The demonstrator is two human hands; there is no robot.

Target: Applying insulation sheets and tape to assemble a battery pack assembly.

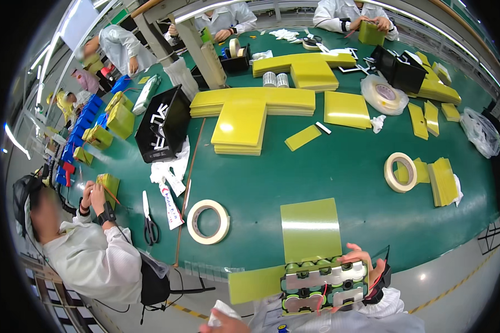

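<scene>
Close to me at the table's front edge is a battery pack, a block of several cells with metal strips and a thin red wire. My right hand grips its right end, fingers curled over the upper corner. Behind and to the left of the pack, flat yellow-green insulating sheet sticks out, one part lying on the table and another past its edge. At the lower edge my left hand is partly cut off, beside a crumpled white piece; whether the fingers hold it is unclear.
Masking tape rolls lie left and right on the green table. Scissors, a white tube, a black bin and stacked yellow sheets stand further off. A co-worker sits left; others work across the table.
</scene>
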